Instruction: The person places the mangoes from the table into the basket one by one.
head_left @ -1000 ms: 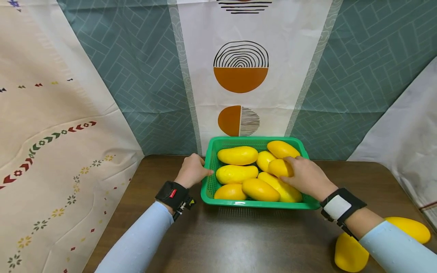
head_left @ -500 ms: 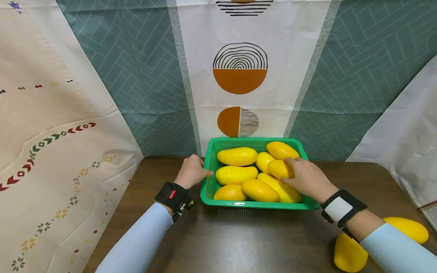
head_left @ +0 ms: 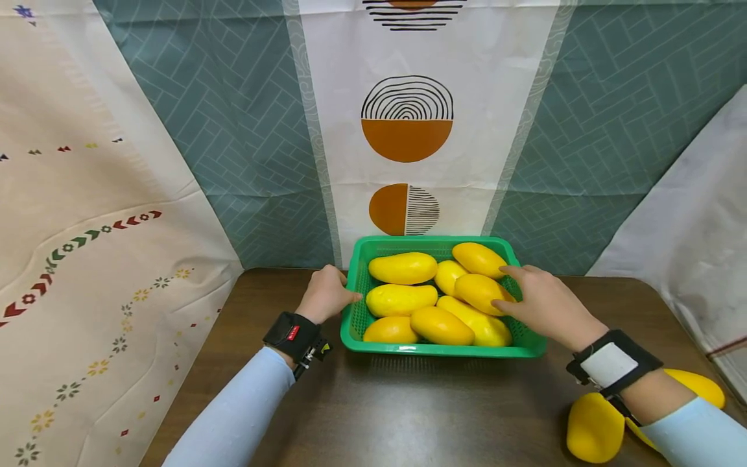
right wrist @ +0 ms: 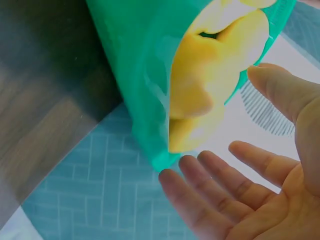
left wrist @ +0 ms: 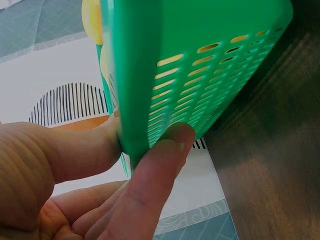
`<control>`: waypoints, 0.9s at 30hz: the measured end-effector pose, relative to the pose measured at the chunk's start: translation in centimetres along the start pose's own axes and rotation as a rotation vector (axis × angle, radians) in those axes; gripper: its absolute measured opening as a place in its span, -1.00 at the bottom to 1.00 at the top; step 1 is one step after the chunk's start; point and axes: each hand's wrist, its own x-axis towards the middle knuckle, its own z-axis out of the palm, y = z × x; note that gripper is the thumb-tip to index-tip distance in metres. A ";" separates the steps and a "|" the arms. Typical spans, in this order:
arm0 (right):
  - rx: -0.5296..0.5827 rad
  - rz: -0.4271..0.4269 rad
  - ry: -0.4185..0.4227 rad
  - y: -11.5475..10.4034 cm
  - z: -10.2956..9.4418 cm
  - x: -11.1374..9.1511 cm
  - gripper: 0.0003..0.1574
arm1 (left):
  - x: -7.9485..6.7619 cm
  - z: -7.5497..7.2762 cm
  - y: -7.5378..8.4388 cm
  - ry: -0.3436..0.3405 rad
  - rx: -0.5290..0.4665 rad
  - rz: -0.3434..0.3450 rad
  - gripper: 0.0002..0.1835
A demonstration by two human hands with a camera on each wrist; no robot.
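Note:
My left hand [head_left: 327,293] pinches the left rim of a green plastic basket [head_left: 408,349]. In the left wrist view the thumb lies over the rim of the basket [left wrist: 135,85], with a finger on its slotted outer wall. Several yellow mangoes fill the basket. My right hand [head_left: 545,301] is over the basket's right side, fingers spread around the end of a mango [head_left: 481,293] that rests on the others. The right wrist view shows the fingers of this hand [right wrist: 265,185] extended, apart from the mangoes [right wrist: 200,75], with nothing held.
On the brown wooden table [head_left: 385,415], two more mangoes lie at the right front: one standing out beside the forearm [head_left: 594,428], the other mango [head_left: 700,388] partly hidden by the right arm. A patterned cloth [head_left: 408,214] hangs right behind the basket.
My right hand has let go of the mango, which now lies on the pile, and has moved a little to the right with its fingers spreading. The left hand keeps its place on the rim.

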 end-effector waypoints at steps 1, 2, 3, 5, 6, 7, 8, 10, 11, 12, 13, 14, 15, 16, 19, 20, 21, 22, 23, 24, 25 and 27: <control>0.003 0.007 0.005 0.2 -0.2 -0.3 -0.14 | 0.0 0.0 0.0 0.000 0.002 -0.001 -0.73; 0.006 0.015 0.009 0.3 -0.4 -0.5 -0.12 | 0.0 0.0 -0.1 0.002 0.004 -0.001 -0.73; 0.008 0.018 0.010 0.5 -0.7 -0.8 -0.10 | 0.0 -0.1 -0.1 0.004 0.006 -0.002 -0.72; 0.017 0.031 0.014 0.8 -1.1 -1.4 -0.06 | 0.0 -0.1 -0.2 0.007 0.011 -0.003 -0.72; 0.016 0.039 0.014 1.1 -1.2 -1.8 -0.03 | 0.1 -0.1 -0.2 0.008 0.013 -0.004 -0.72; 0.017 0.048 0.013 1.3 -1.4 -2.1 0.01 | 0.1 -0.1 -0.2 0.010 0.015 -0.004 -0.72; 0.012 0.056 0.009 1.6 -1.5 -2.4 0.05 | 0.1 -0.1 -0.2 0.010 0.015 -0.005 -0.72; 0.008 0.075 0.007 2.2 -1.8 -3.1 0.11 | 0.1 -0.1 -0.2 0.010 0.013 -0.005 -0.72; 0.005 0.089 0.005 2.6 -1.9 -3.5 0.14 | 0.1 0.0 -0.2 0.010 0.012 -0.006 -0.72; 0.004 0.104 0.004 3.0 -2.0 -3.9 0.16 | 0.1 0.0 -0.2 0.008 0.011 -0.007 -0.72; 0.006 0.120 0.001 3.4 -2.0 -4.3 0.18 | 0.1 0.0 -0.2 0.007 0.010 -0.008 -0.71; 0.007 0.132 -0.001 3.9 -2.1 -4.7 0.18 | 0.1 0.0 -0.2 0.006 0.009 -0.008 -0.71; 0.009 0.144 -0.004 4.3 -2.2 -5.1 0.18 | 0.1 0.0 -0.2 0.005 0.009 -0.008 -0.71; 0.010 0.152 -0.012 4.7 -2.2 -5.4 0.19 | 0.1 0.1 -0.1 0.005 0.009 -0.009 -0.71; -0.005 0.182 -0.058 5.9 -2.1 -6.5 0.25 | 0.0 0.1 -0.1 0.006 0.009 -0.010 -0.71; -0.017 0.187 -0.078 6.3 -2.0 -6.8 0.25 | 0.0 0.1 -0.1 0.007 0.009 -0.010 -0.71; -0.031 0.189 -0.095 6.7 -1.9 -7.1 0.26 | 0.0 0.1 -0.1 0.007 0.009 -0.009 -0.71; -0.047 0.189 -0.113 7.0 -1.8 -7.4 0.28 | 0.0 0.1 -0.1 0.007 0.009 -0.007 -0.71; -0.058 0.189 -0.133 7.3 -1.7 -7.8 0.28 | 0.0 0.1 0.0 0.007 0.008 -0.005 -0.71; -0.068 0.182 -0.151 7.6 -1.5 -8.1 0.27 | 0.0 0.1 0.0 0.008 0.007 -0.004 -0.72; -0.068 0.169 -0.173 7.8 -1.4 -8.5 0.27 | 0.0 0.1 0.0 0.008 0.007 -0.003 -0.71; -0.055 0.135 -0.218 8.1 -1.0 -9.2 0.24 | 0.0 0.1 0.0 0.007 0.004 0.000 -0.72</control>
